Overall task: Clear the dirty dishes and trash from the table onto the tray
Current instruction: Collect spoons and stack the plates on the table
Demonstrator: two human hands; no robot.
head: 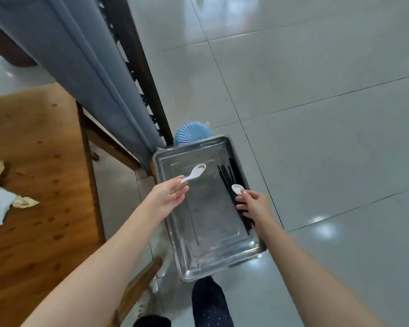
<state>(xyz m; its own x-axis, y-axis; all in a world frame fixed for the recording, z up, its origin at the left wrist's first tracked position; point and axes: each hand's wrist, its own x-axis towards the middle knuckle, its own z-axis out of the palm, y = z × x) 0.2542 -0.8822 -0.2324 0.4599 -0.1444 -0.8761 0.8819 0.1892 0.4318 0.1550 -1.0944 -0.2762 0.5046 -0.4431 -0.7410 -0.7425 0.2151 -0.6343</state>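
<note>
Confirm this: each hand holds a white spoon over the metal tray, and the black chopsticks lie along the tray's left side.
Wrong side: the head view shows the black chopsticks along the right side of the metal tray, by the right hand. Each hand does hold a white spoon over the tray.

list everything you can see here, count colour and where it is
tray: 1, silver metal, beside the table, below both hands
left spoon: 1, white, over the tray, handle at the left fingertips
right spoon: 1, white, at the tray's right side, pinched
chopsticks: several, black, in the tray along its right side
tissues: a few, white and stained, crumpled on the table
table: 1, brown wood, left
ribbed thing: 1, light blue, behind the tray's far end
floor: grey tiles, right
trouser leg: 1, dark, bottom
left hand: holds left spoon
right hand: pinches right spoon
</note>
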